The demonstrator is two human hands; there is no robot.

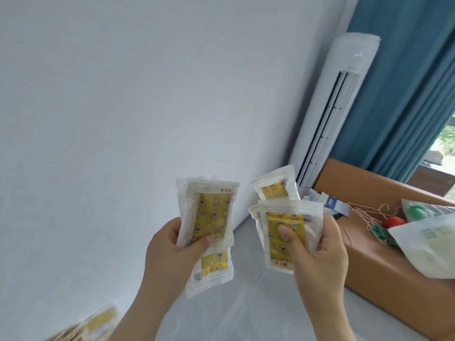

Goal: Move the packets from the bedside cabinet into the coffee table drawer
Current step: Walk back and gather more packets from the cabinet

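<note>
We see the left grip (170, 244) clamped on the left packets (209, 212), thumb across the front. The right grip (317, 254) is clamped on the right packets (283, 232), which are fanned. The two bunches are apart, with a clear gap between. There is open room toward the wall (123, 107). The cardboard box (369, 242) edge is just right of the right grip. Blurred packets (98, 321) lie bottom-left.

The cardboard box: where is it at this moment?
In the head view, the cardboard box is at the right side, below the blue curtain and next to the tall white air conditioner, just right of the right hand holding packets.
</note>
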